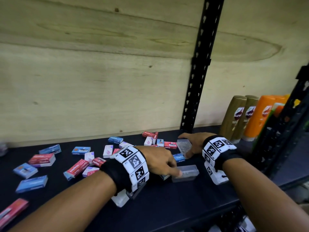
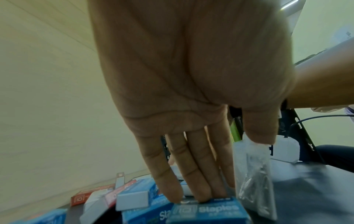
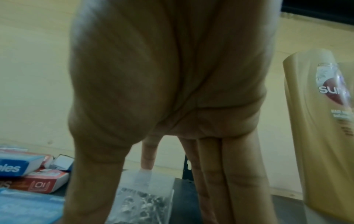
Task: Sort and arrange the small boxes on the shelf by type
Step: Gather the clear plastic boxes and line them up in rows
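Small boxes lie scattered on the black shelf [image 1: 167, 206]: red staples boxes [image 1: 76, 168], blue staples boxes [image 1: 31, 183] and pale pink boxes [image 1: 107, 150]. My left hand [image 1: 173, 171] [image 2: 228, 166] has straight fingers whose tips rest on a blue staples box [image 2: 206, 212]. Its thumb touches a clear plastic box [image 1: 187, 173] [image 2: 252, 174] of metal bits. Farther back, my right hand [image 1: 187, 145] [image 3: 116, 181] straddles a second clear plastic box [image 1: 182, 144] [image 3: 145, 200]. The index fingertip is at its far end and the thumb runs along its side.
Gold shampoo bottles [image 1: 237, 118] [image 3: 321, 121] and an orange bottle [image 1: 260, 118] stand just right of my right hand. A black slotted upright [image 1: 200, 64] rises behind the boxes against the plywood back wall. The shelf's front edge runs below my forearms.
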